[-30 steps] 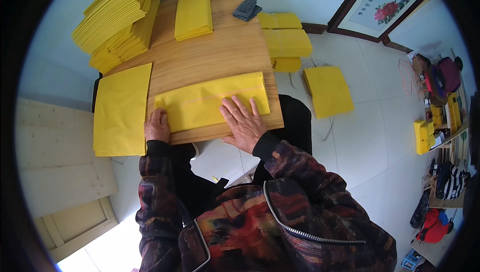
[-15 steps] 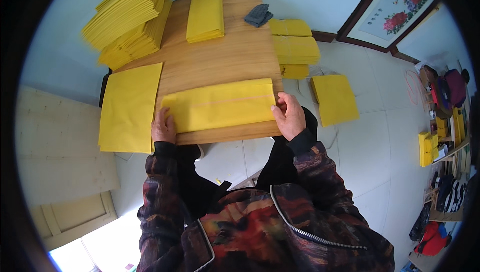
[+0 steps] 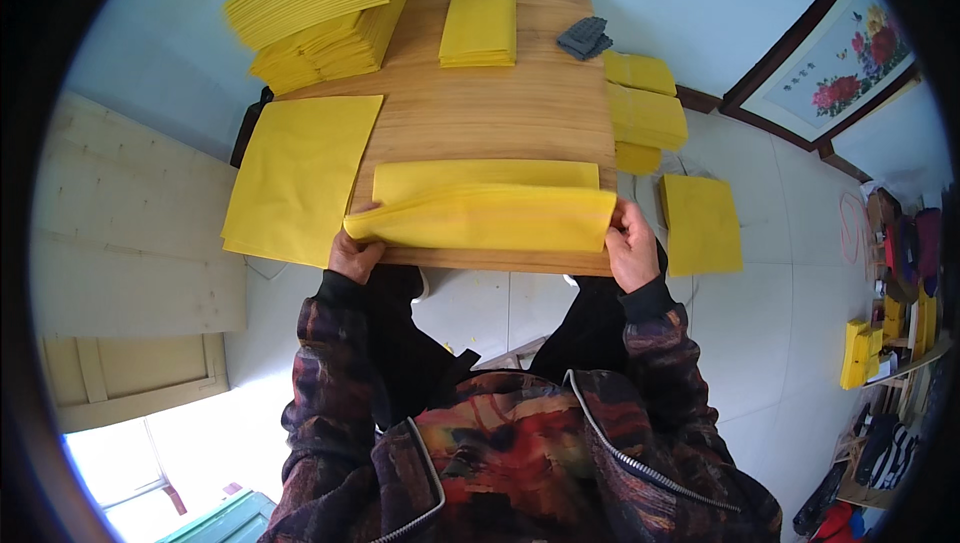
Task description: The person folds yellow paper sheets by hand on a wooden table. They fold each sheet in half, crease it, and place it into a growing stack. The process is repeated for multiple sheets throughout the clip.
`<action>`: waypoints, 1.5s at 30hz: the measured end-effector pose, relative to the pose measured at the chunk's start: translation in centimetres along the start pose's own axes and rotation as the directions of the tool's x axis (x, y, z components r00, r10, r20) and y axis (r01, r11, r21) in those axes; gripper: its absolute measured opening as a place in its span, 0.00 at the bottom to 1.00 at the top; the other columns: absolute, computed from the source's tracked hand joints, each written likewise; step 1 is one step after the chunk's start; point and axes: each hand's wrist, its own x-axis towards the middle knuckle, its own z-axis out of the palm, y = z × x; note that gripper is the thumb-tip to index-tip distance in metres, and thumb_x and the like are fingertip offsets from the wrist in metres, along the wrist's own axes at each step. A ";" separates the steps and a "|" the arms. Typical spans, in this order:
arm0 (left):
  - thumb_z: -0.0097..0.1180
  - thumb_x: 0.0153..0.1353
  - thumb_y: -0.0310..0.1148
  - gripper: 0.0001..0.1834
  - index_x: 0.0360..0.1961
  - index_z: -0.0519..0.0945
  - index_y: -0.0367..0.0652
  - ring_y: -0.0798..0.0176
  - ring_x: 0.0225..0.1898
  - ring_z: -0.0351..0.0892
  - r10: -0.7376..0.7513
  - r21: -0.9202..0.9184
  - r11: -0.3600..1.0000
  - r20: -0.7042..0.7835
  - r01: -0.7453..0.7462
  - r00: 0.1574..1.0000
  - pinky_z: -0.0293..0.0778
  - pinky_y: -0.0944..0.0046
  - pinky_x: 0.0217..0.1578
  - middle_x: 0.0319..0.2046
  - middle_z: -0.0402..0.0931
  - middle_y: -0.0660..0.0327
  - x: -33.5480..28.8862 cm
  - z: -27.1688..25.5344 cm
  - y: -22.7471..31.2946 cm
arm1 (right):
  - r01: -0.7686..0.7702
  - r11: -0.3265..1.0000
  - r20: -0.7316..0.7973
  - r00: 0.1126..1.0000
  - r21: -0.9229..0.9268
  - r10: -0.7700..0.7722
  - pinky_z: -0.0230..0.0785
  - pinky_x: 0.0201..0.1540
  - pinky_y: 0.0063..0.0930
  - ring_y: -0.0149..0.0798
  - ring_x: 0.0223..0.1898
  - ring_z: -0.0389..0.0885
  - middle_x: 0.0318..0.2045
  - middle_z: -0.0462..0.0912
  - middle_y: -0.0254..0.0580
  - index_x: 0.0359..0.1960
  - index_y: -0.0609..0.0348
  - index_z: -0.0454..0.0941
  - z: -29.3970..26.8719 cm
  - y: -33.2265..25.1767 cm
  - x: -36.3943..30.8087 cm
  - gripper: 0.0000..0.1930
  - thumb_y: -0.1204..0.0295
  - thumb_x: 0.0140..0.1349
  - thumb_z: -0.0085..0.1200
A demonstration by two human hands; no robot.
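Note:
A yellow folded sheet (image 3: 490,223) lies along the near edge of the wooden table (image 3: 480,123), its upper layer lifted and slightly curved. Behind that layer a flat yellow strip (image 3: 480,175) shows. At the sheet's left end my left hand (image 3: 356,255) is closed on it, thumb in front and fingers partly tucked behind. My right hand (image 3: 632,251) pinches the right end between thumb and fingers. Left of my left hand, larger flat yellow sheets (image 3: 295,173) overhang the table's left side.
Tall stacks of folded yellow sheets (image 3: 325,33) stand at the far left. A neat yellow pile (image 3: 480,18) and a dark grey cloth (image 3: 585,38) lie at the table's far side. Yellow bundles (image 3: 645,115) and another yellow stack (image 3: 702,225) are beyond the table's right edge.
Both hands have taken hold of the sheet's ends, and its upper layer has been raised toward me, uncovering a strip behind. The whole view has shifted, placing the table farther right.

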 end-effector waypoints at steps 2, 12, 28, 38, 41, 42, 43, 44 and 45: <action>0.50 0.49 0.13 0.28 0.54 0.75 0.44 0.60 0.57 0.72 0.107 0.250 0.960 0.082 -0.124 0.991 0.58 0.60 0.63 0.49 0.78 0.62 -0.1 -0.8 -0.3 | -0.026 0.999 -0.011 1.000 0.030 0.026 0.67 0.50 0.22 0.29 0.44 0.75 0.43 0.78 0.39 0.56 0.64 0.68 -0.2 0.0 0.0 0.19 0.84 0.62 0.42; 0.52 0.55 0.21 0.25 0.54 0.77 0.53 0.53 0.66 0.62 0.000 0.820 0.426 0.423 -0.382 0.906 0.47 0.45 0.67 0.58 0.73 0.64 -3.0 -0.1 4.3 | 0.476 0.728 0.320 0.877 -0.493 -0.358 0.64 0.59 0.40 0.51 0.57 0.70 0.53 0.74 0.49 0.50 0.62 0.73 -0.4 -3.4 0.5 0.23 0.76 0.49 0.60; 0.60 0.54 0.36 0.28 0.58 0.72 0.45 0.52 0.57 0.71 0.076 0.761 0.351 0.558 -0.545 0.827 0.69 0.56 0.56 0.58 0.70 0.58 -2.0 13.3 4.9 | 0.618 0.288 0.557 0.785 -0.731 -0.270 0.65 0.51 0.39 0.44 0.53 0.73 0.50 0.74 0.43 0.53 0.57 0.71 4.2 -3.6 3.1 0.22 0.74 0.54 0.54; 0.61 0.54 0.43 0.31 0.58 0.71 0.44 0.53 0.66 0.59 0.116 0.820 0.310 0.469 -0.481 0.876 0.61 0.51 0.61 0.65 0.61 0.57 -2.8 14.8 3.2 | 0.616 0.242 0.479 0.757 -0.749 -0.444 0.67 0.44 0.38 0.42 0.42 0.76 0.37 0.77 0.38 0.37 0.54 0.73 5.3 -2.3 3.4 0.07 0.73 0.56 0.50; 0.60 0.54 0.46 0.32 0.57 0.71 0.43 0.53 0.66 0.57 0.126 0.835 0.278 0.459 -0.475 0.879 0.59 0.51 0.62 0.65 0.61 0.55 -2.8 15.2 3.1 | 0.616 0.264 0.450 0.750 -0.742 -0.485 0.67 0.42 0.37 0.42 0.41 0.77 0.35 0.77 0.36 0.34 0.54 0.74 5.2 -2.3 3.5 0.05 0.74 0.55 0.50; 0.60 0.54 0.48 0.32 0.57 0.71 0.42 0.52 0.67 0.57 0.146 0.840 0.262 0.452 -0.475 0.880 0.58 0.52 0.62 0.65 0.60 0.54 -2.8 15.2 3.0 | 0.618 0.278 0.440 0.748 -0.736 -0.497 0.67 0.42 0.37 0.42 0.41 0.77 0.34 0.77 0.36 0.34 0.53 0.74 5.1 -2.3 3.6 0.05 0.74 0.55 0.50; 0.59 0.55 0.49 0.33 0.57 0.70 0.42 0.52 0.67 0.56 0.133 0.840 0.271 0.452 -0.471 0.882 0.57 0.51 0.63 0.65 0.60 0.54 -2.8 15.2 2.9 | 0.626 0.289 0.430 0.738 -0.725 -0.519 0.67 0.42 0.37 0.42 0.41 0.77 0.34 0.77 0.36 0.33 0.53 0.74 5.1 -2.3 3.7 0.05 0.74 0.55 0.50; 0.59 0.55 0.49 0.33 0.58 0.70 0.42 0.51 0.67 0.56 0.134 0.840 0.276 0.447 -0.467 0.884 0.56 0.51 0.63 0.65 0.60 0.53 -2.8 15.3 2.9 | 0.620 0.292 0.426 0.743 -0.728 -0.517 0.67 0.42 0.37 0.42 0.40 0.77 0.34 0.77 0.36 0.33 0.53 0.74 5.1 -2.4 3.8 0.05 0.74 0.54 0.50; 0.59 0.55 0.50 0.34 0.58 0.70 0.41 0.51 0.67 0.55 0.134 0.839 0.284 0.444 -0.464 0.886 0.55 0.50 0.63 0.65 0.60 0.53 -2.8 15.3 2.8 | 0.620 0.292 0.421 0.741 -0.728 -0.524 0.67 0.42 0.37 0.41 0.40 0.77 0.34 0.78 0.35 0.34 0.53 0.74 5.1 -2.4 3.8 0.05 0.74 0.54 0.50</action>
